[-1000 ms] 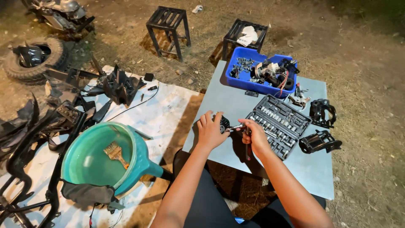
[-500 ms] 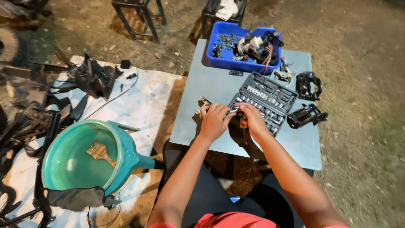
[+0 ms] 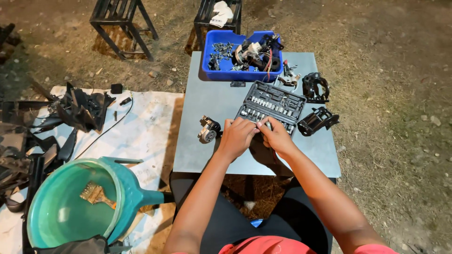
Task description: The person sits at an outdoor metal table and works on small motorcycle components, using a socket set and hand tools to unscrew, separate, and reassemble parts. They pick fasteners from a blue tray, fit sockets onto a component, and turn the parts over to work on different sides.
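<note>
While half a second back sat lower and further left on the grey table (image 3: 207, 155), now meet at the near edge of the open socket set case (image 3: 272, 106), both hands pressed together over its front row. Left hand (image 3: 239, 136) curled palm down, fingers bent onto something small and metallic at the fingertips; right hand (image 3: 277, 136) closed beside it, thumb and forefinger pinched toward the same spot. Cannot tell what exactly sits in either grasp, too small and covered by knuckles. Small grey metal part (image 3: 208, 129) lies just beside the left hand, apart from it, on the table's bare surface. Socket case touches or runs under both sets of fingertips. Blue bin (image 3: 213, 73) of parts beyond the case at the far edge, nearer the frame's middle than before. Two black housings (image 3: 316, 120) right of the case. Teal basin (image 3: 70, 207) with a brush (image 3: 96, 194) on the white sheet (image 3: 141, 127) at left.
</note>
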